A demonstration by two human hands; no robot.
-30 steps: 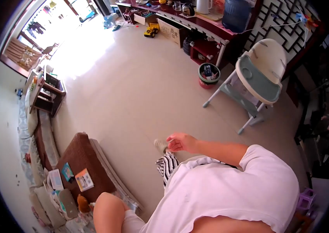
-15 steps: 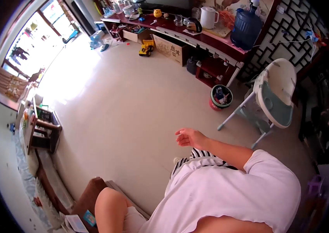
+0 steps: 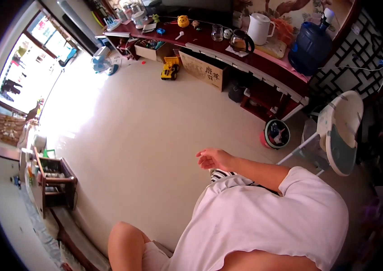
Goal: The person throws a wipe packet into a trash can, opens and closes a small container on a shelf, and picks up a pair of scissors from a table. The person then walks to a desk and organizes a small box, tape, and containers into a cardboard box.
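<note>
White shirt fills near view, bent left arm at lower edge; left hand out of frame — state can't be told. Right hand held out in front of body, fingers loosely curled, gripping nothing. Striped trousers just below it, partly hidden by shirt. Pale floor beyond. To right, bin with contents, near high chair. Farther — yellow toy truck near cardboard box; dark red surface carrying white kettle, blue water bottle.
</note>
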